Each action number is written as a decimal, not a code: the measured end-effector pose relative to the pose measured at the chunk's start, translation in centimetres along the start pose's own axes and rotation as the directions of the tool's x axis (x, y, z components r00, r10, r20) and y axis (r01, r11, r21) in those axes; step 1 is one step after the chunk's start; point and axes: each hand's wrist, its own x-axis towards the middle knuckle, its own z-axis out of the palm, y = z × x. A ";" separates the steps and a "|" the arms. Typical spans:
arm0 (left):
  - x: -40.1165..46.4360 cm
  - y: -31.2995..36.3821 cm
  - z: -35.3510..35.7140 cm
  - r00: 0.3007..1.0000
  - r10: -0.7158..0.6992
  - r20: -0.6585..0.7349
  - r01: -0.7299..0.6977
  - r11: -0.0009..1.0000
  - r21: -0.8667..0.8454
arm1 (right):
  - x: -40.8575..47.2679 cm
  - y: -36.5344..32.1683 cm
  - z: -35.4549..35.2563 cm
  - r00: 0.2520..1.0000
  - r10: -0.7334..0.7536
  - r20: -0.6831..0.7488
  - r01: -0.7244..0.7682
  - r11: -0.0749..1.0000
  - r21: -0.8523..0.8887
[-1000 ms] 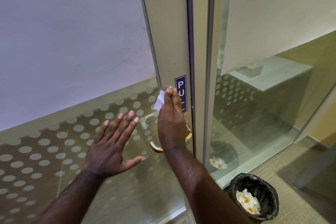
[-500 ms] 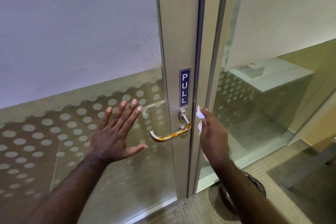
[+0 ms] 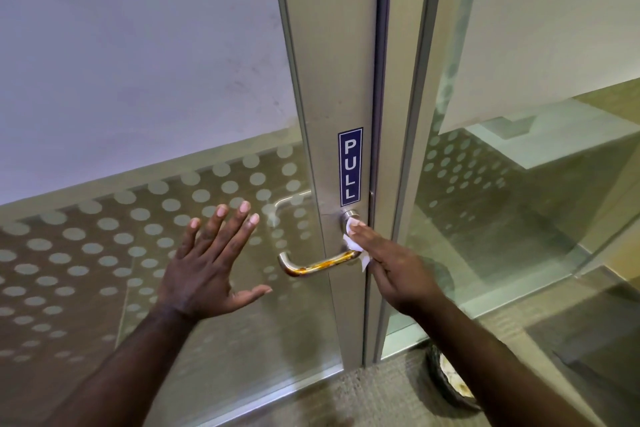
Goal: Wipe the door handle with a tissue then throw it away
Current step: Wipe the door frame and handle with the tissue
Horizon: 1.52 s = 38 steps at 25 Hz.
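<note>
The right hand (image 3: 398, 270) presses a crumpled white tissue (image 3: 353, 243) against the curved metal door handle (image 3: 318, 265); the left hand (image 3: 207, 267) rests spread flat on the dotted glass door (image 3: 104, 253).

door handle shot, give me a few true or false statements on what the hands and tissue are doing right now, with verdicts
1. The right hand presses a white tissue against the base of the door handle. True.
2. The left hand grips the lever. False: it is spread open by the glass door, off the lever.
3. The sign above the handle reads PUSH. False: it reads PULL.
4. The lever's free end points to the left. True.
5. The tissue already lies in the bin. False: the fingers hold it.
</note>
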 end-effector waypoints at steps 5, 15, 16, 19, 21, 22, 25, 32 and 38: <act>0.1 0.1 0.0 1.000 -0.003 -0.006 0.003 1.000 0.026 | 1.4 1.2 -2.2 0.965 -0.138 0.222 0.181 0.966 -0.186; 0.2 0.4 -0.2 1.000 0.003 -0.007 -0.003 0.998 0.071 | 3.5 2.8 -3.9 0.832 -0.412 0.372 0.508 0.836 -0.209; 0.2 0.4 -0.2 1.000 0.003 -0.013 -0.002 0.997 0.074 | 3.5 2.8 -3.8 0.831 -0.414 0.372 0.510 0.833 -0.213; 0.3 0.4 -0.1 1.000 0.000 -0.025 0.002 0.997 0.078 | 3.3 2.7 -3.5 0.835 -0.412 0.366 0.514 0.821 -0.249; 0.2 0.4 0.1 1.000 0.003 -0.020 -0.001 0.997 0.074 | 3.0 2.4 -3.2 0.837 -0.410 0.362 0.513 0.817 -0.262; 0.1 0.4 0.2 1.000 0.005 -0.017 -0.004 0.997 0.075 | 2.8 2.2 -3.0 0.839 -0.415 0.353 0.515 0.814 -0.268; 0.1 0.4 0.4 1.000 0.001 -0.026 0.002 0.996 0.087 | 2.1 1.8 -2.4 0.859 -0.422 0.290 0.498 0.818 -0.287; 0.1 0.3 0.5 0.999 0.011 -0.033 -0.008 0.996 0.087 | 0.7 0.0 1.3 0.897 -0.428 0.107 0.440 0.847 -0.300; 0.1 0.4 0.5 0.999 0.013 -0.043 -0.009 0.996 0.093 | 0.1 -1.9 3.6 0.933 -0.360 0.023 0.341 0.859 -0.382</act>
